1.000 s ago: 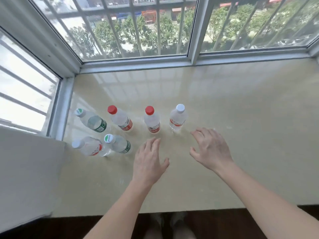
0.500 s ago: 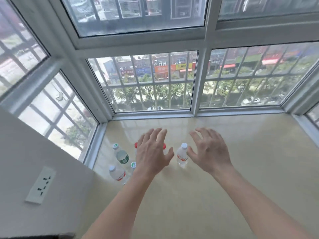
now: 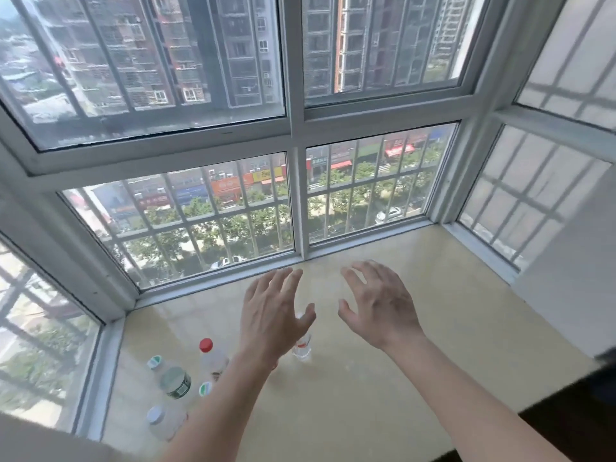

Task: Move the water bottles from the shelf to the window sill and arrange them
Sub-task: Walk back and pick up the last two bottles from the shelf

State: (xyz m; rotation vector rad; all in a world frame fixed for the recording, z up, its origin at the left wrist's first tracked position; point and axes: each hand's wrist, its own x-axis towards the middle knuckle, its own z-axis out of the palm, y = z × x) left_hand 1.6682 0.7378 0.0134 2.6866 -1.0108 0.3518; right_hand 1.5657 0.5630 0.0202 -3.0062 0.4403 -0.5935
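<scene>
1. While raised above the window sill (image 3: 416, 328), both empty: left hand (image 3: 271, 323) and right hand (image 3: 380, 310), each grip wide, fingers spread.
2. Standing on the sill near the left window frame (image 3: 100, 368): green-capped bottle (image 3: 173, 378), red-capped bottle (image 3: 211, 356), white-capped bottle (image 3: 163, 423).
3. Farther from that frame, partly hidden behind the left hand: another bottle (image 3: 302, 348).

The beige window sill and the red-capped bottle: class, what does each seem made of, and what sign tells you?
Beige window sill: probably polished stone or tile, glossy, since it mirrors the window. Red-capped bottle: likely thin clear plastic; the sill shows through it. Its cap looks like opaque plastic.
</scene>
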